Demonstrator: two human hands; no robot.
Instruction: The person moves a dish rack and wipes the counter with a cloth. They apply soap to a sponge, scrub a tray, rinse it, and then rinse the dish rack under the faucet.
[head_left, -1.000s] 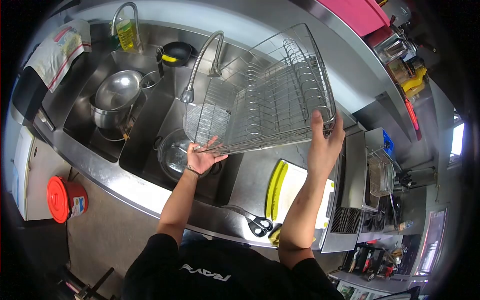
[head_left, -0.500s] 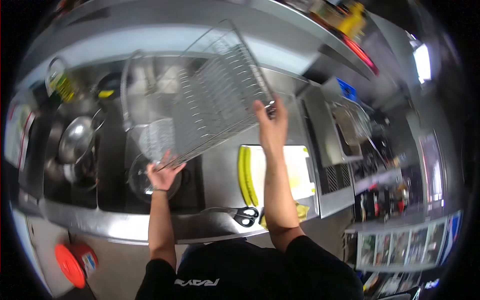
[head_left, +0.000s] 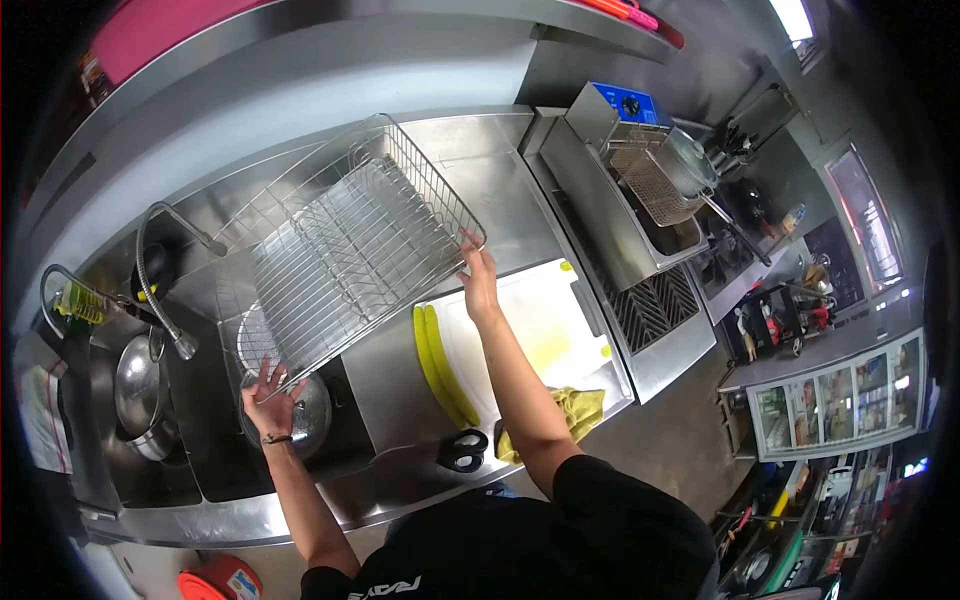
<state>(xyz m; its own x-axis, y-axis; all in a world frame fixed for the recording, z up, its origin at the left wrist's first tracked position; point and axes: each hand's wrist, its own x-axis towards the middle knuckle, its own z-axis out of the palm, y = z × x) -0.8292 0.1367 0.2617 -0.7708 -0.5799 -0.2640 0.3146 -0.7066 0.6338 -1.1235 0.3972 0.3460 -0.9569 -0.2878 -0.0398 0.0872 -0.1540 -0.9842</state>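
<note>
Both hands hold a wire dish rack [head_left: 340,250] with a metal tray in its bottom. My left hand [head_left: 270,405] is at the rack's near left corner, fingers curled up around the wire. At the right corner, my right hand [head_left: 480,278] grips the rim. The rack spans the back of the counter and part of the sink, its left end over the right basin. Below my left hand, a round metal lid or pan [head_left: 312,420] lies in that basin. A white cutting board [head_left: 535,335] with yellow-green edges lies beside my right forearm.
Metal bowls [head_left: 140,390] sit in the left basin, under a flexible faucet [head_left: 152,270]. Black-handled scissors [head_left: 463,452] and a yellow cloth [head_left: 575,410] lie at the counter's front edge. A fryer with a wire basket [head_left: 652,180] stands to the right.
The rack has come down from a raised, tilted position to a flatter one over the counter and sink, still in both hands. My view has turned right.
</note>
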